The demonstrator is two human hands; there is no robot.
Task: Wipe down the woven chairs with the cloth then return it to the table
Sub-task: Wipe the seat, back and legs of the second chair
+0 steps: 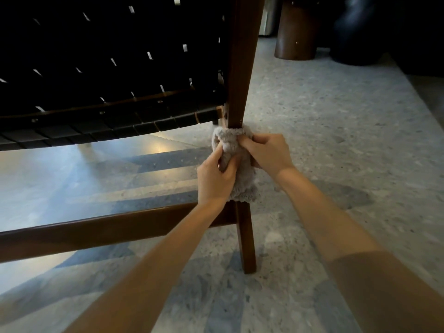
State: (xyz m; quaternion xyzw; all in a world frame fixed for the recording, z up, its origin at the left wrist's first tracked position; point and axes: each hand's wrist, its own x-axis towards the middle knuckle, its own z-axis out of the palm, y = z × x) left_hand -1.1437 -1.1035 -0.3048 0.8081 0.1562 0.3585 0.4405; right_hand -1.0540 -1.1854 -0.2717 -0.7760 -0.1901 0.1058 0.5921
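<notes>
- Person's left hand (213, 179) & right hand (266, 152) both grip the grey fluffy cloth (242, 181), fingers curled into it, one hand on each side.
- Cloth is wrapped round the brown wooden leg (240, 68) of the woven chair (108, 56), just below where the seat frame meets the leg. Its loose end hangs down btwn the wrists.
- Left hand sits lower on the cloth's left side, thumb & forefinger pinching a fold.
- Right hand is a bit higher on the right side, back of the hand toward the camera, fingertips dug into the pile.
- Below the cloth the leg shows bare, w/ its foot on the floor (336, 116).
- Low crossbar (96, 229), same brown wood, runs left from the leg's lower part and passes behind the left forearm.
- Chair webbing is black straps in a basket weave, w/ small gaps letting light thru.
- Floor is pale speckled stone w/ darker stripes under the chair and a glossy glare patch there.
- Tan sleeve (384, 296) covers the right arm's near part, at lower right.
- Top right, well apart from the hands, a round brown wooden base (295, 32) stands on the floor. A dark rounded obj (355, 32) is beside it, too dim to tell what it is.
</notes>
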